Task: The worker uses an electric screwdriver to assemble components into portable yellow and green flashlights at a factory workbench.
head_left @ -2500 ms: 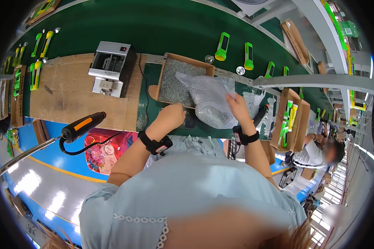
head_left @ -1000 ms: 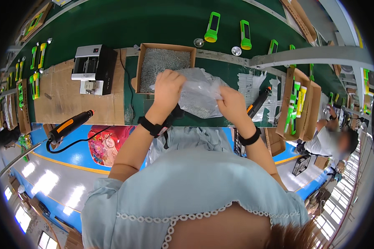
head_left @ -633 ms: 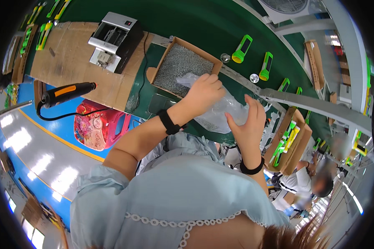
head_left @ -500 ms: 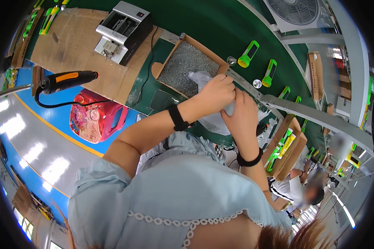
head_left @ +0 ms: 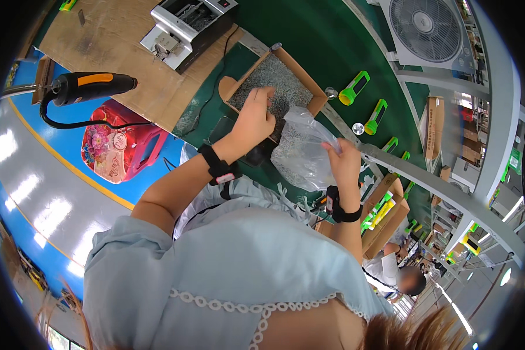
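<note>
Five o'clock from the box (head_left: 317, 104), the part-filled bag (head_left: 300, 156) is pinched by the right hand (head_left: 345, 163); parts (head_left: 287, 76) remain in both; left hand (head_left: 255, 119): grip unclear.

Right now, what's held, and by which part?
The right hand holds the bag by its right edge. For the left hand, over the box, I can't tell.
</note>
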`<state>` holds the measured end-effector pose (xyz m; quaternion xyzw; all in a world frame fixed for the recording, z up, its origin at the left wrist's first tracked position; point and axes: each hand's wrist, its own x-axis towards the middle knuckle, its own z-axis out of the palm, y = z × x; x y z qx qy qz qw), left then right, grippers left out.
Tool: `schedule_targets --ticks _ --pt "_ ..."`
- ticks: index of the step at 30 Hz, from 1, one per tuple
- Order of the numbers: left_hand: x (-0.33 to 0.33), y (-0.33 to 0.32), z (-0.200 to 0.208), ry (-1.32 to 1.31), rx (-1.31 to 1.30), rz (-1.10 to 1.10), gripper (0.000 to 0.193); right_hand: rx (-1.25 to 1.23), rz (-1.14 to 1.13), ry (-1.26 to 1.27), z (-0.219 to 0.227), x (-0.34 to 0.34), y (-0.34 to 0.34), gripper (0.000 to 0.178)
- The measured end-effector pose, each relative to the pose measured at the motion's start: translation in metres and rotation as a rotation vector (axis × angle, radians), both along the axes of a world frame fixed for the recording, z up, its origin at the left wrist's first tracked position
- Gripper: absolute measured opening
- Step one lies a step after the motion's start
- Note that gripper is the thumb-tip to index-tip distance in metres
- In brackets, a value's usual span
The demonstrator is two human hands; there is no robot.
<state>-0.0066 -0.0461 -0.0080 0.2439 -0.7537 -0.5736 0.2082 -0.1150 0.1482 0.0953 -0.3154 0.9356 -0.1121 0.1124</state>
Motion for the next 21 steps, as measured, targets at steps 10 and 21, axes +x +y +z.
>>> schedule_targets --ticks 10,21 --pt "-0.025 0.029 -0.018 0.002 0.377 -0.245 0.031 -0.069 -0.105 -0.036 -0.005 0.000 0.011 0.035" --pt "-0.026 0.039 0.014 0.018 0.475 -0.261 0.029 -0.109 -0.260 -0.234 -0.005 -0.012 0.026 0.018"
